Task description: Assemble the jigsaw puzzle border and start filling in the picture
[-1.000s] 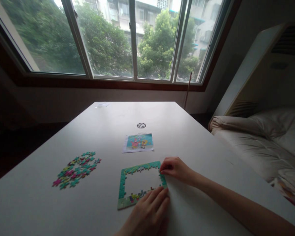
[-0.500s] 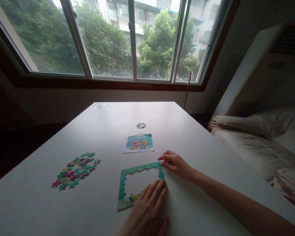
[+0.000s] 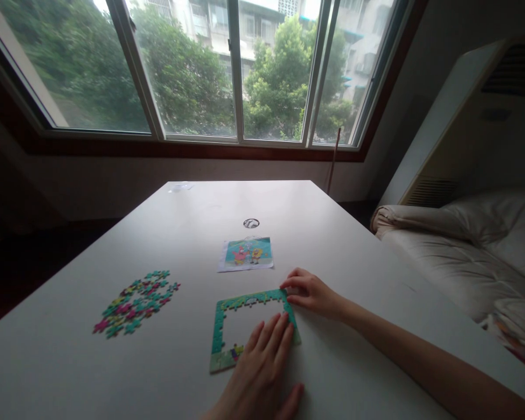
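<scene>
A teal jigsaw frame (image 3: 221, 326), only its border joined, lies on the white table (image 3: 192, 233) near me. My left hand (image 3: 262, 373) rests flat on the frame's lower right part, fingers stretched out and together. My right hand (image 3: 310, 291) touches the frame's upper right corner with its fingertips, fingers slightly curled, holding nothing that I can see. A heap of loose puzzle pieces (image 3: 135, 302) in teal, pink and yellow lies to the left of the frame. A small cartoon picture (image 3: 246, 254) lies just beyond the frame.
A round cable hole (image 3: 251, 223) sits in the table past the picture. A small clear scrap (image 3: 180, 187) lies at the far left edge. A bed with pale bedding (image 3: 464, 251) stands to the right. A wide window (image 3: 227, 70) spans the far wall.
My left hand has slid further up over the frame's lower right side. My right hand has shifted from the right edge to the upper right corner and uncurled slightly.
</scene>
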`<state>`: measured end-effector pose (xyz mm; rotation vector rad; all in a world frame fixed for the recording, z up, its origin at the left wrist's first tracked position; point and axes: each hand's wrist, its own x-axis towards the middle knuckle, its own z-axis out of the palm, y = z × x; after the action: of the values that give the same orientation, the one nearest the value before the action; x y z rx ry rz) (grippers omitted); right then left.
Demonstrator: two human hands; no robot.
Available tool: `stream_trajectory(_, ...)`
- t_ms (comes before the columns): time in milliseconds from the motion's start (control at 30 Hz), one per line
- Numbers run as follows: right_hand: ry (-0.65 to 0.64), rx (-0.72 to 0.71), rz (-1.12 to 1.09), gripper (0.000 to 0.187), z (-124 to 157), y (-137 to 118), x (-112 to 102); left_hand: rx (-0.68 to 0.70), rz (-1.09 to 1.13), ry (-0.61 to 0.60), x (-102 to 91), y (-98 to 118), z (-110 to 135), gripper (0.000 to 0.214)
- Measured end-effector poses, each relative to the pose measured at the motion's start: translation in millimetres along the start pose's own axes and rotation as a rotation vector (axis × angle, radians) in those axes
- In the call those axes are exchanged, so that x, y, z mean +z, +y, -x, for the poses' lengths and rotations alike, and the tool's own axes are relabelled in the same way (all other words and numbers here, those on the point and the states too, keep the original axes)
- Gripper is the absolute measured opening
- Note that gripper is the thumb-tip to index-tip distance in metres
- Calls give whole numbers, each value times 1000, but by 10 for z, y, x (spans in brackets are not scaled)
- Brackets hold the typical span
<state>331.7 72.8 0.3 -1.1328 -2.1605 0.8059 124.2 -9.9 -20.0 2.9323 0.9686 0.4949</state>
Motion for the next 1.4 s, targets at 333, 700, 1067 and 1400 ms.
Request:
stream_trajectory(333,20,-12,24,24,-9,8,24,31,70,-52,-112,0,-91,63)
stream_trajectory(700,25,-23,23,24,-3,27,17,16,25,-62,-141,29,-115,63)
stream_trajectory(1067,22,-17,21,24,-2,17,15,10,59,-38,-125,24,-108,62)
stream_trajectory(1400,26,-16,10,24,-2,4,21,-7,157,-100,-118,-26,-133,63)
